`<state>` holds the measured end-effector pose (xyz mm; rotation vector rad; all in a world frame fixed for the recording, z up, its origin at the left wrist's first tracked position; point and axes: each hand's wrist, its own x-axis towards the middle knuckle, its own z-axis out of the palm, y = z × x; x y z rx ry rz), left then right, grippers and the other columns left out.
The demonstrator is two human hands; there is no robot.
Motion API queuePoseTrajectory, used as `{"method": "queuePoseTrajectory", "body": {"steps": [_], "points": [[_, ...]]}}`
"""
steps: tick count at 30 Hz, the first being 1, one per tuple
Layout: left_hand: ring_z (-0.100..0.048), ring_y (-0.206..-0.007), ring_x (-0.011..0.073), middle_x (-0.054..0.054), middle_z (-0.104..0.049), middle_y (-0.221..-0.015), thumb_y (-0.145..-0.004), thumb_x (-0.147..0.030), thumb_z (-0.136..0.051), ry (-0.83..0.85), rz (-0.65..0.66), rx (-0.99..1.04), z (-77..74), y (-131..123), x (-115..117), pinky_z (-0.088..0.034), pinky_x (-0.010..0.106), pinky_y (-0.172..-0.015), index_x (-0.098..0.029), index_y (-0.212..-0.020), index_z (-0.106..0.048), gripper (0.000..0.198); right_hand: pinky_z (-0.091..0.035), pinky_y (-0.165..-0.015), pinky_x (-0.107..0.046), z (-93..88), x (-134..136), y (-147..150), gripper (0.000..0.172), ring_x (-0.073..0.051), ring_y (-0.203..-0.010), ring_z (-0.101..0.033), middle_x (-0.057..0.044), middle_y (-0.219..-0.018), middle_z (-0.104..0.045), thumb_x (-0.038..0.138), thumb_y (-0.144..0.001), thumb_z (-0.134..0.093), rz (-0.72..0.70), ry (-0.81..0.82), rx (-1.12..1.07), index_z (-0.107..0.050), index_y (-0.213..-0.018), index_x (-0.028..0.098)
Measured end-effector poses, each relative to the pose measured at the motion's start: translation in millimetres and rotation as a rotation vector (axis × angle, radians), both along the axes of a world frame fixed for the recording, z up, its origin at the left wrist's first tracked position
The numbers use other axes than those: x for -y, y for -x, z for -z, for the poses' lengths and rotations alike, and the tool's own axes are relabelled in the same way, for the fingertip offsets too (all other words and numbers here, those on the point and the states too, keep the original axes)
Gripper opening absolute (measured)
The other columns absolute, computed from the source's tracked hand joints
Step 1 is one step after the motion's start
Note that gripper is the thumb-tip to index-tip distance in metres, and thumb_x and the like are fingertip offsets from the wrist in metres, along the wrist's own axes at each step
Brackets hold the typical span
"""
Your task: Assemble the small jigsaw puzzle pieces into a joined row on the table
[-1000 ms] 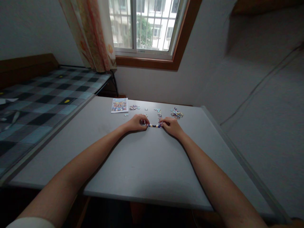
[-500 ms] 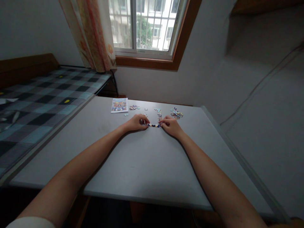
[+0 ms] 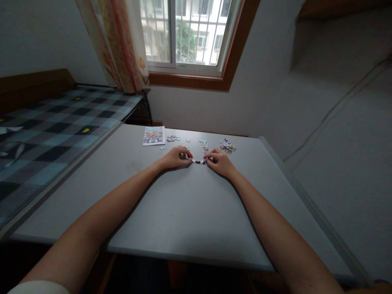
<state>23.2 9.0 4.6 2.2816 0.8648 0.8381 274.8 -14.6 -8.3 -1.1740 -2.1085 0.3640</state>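
Note:
A short row of joined jigsaw pieces (image 3: 199, 162), dark blue and cream, lies flat on the grey-white table (image 3: 171, 216). At its left end, my left hand (image 3: 177, 157) is closed, thumb and fingers on the row. My right hand (image 3: 221, 163) pinches the opposite end, its fingertips hiding the corner. From that corner a column of joined pieces (image 3: 205, 147) runs away from me. Behind my right hand is a heap of loose jigsaw pieces (image 3: 228, 147). Beyond my left hand sit a smaller pile of pieces (image 3: 173, 139) and a few single ones (image 3: 163, 148).
A printed picture sheet (image 3: 154, 136) lies at the table's far left. Left of the table is a bed with a checked cover (image 3: 82, 111). A window (image 3: 186, 32) and a curtain (image 3: 122, 45) are behind, and a wall runs along the right side.
My right hand's fingers have shifted slightly at the right end of the row. My left hand and the pieces look almost the same.

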Motion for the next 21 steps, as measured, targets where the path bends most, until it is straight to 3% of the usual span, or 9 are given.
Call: {"method": "queuePoseTrajectory", "body": {"steps": [10, 21], "points": [[-0.052, -0.066, 0.0103, 0.002, -0.063, -0.072, -0.073, -0.021, -0.067, -0.023, 0.058, -0.021, 4.2, 1.1, -5.5, -0.041, 0.021, -0.062, -0.015, -0.082, -0.073, 0.012, -0.044, -0.065, -0.026, 1.9, -1.0, -0.9, 0.017, -0.01, -0.063, -0.05, -0.003, -0.086, -0.059, 0.019, -0.078, -0.059, -0.008, -0.01, 0.007, -0.074, -0.088, 0.02], [-0.058, -0.076, 0.0134, 0.004, -0.065, -0.079, -0.072, -0.016, -0.065, -0.122, 0.101, 0.007, 2.9, 1.4, -0.6, -0.047, 0.026, -0.073, -0.016, -0.073, -0.072, 0.007, -0.045, -0.065, -0.026, 2.0, -1.8, -0.8, 0.018, -0.01, -0.062, -0.05, -0.003, -0.086, -0.059, 0.019, -0.079, -0.059, -0.011, -0.008, 0.0, -0.074, -0.088, 0.019]]}}
